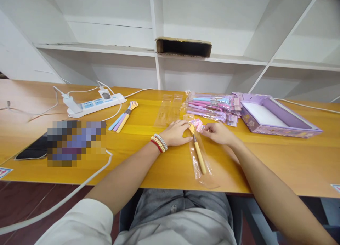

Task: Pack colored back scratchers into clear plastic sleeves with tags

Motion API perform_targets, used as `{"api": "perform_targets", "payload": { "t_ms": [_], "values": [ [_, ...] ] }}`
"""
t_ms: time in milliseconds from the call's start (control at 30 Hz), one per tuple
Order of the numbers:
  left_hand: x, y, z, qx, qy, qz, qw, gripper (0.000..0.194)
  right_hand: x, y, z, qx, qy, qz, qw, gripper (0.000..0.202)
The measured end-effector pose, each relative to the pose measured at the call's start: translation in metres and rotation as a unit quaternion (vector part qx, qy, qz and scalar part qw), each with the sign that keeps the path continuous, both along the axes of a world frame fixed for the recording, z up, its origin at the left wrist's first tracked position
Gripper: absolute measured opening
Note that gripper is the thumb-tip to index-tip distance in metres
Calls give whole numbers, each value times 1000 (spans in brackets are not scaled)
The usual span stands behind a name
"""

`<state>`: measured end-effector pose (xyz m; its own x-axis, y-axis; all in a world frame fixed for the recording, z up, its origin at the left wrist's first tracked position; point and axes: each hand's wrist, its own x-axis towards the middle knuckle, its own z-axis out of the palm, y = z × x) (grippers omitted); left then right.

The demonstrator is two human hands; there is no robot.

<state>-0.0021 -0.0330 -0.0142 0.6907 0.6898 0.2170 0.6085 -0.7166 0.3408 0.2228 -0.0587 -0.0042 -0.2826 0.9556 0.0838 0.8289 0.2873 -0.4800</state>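
A yellow back scratcher (199, 156) with a hand-shaped head lies on the table in front of me, inside a clear plastic bag (196, 167). Its head points away from me. At the far end of the bag is a pink printed card (197, 123). My left hand (176, 132) rests flat beside the scratcher's head, fingers stretched toward the card and thumb apart. From the other side, my right hand (218, 133) is closed, pinching the card's right edge between thumb and fingers. Its fingertips are partly hidden.
Several bagged back scratchers (209, 107) are piled behind my hands, beside flat clear bags (167, 110). To the right stands a purple box (284, 130). Loose back scratchers (123, 119), a power strip (95, 105) and a black phone (34, 146) lie left. A white cable (98, 172) crosses the table edge.
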Motion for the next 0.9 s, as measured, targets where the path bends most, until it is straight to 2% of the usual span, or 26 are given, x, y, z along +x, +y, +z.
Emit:
{"api": "perform_targets", "payload": {
  "t_ms": [100, 200, 333, 500, 567, 733, 833, 900],
  "values": [
    [0, -1, 1, -11, -1, -16, 1000, 47, 12, 8, -5, 51, -29, -80, 995, 34],
    [0, -2, 0, -21, 5, -19, 1000, 55, 19, 15, -12, 51, -77, -102, 991, 38],
    [0, -2, -3, -17, 9, -19, 1000, 67, 23, 20, -17, 10, -105, -111, 988, 31],
    [2, -3, -3, -36, 6, -20, 999, 69, 31, 21, -14, -88, -19, -126, 988, 18],
    [3, -4, -2, -41, 0, -25, 999, 67, 33, 21, -13, -102, -1, -135, 986, 18],
    [5, -5, -1, -47, -29, -4, 998, 48, 29, 19, -13, -66, 0, -169, 983, 28],
    [8, -2, -4, -27, -39, 38, 998, 41, 23, 18, -14, -28, 3, -180, 983, 34],
    [9, 2, -6, 2, -42, 76, 996, 41, 19, 18, -14, 17, -7, -176, 984, 28]
  ]
}}
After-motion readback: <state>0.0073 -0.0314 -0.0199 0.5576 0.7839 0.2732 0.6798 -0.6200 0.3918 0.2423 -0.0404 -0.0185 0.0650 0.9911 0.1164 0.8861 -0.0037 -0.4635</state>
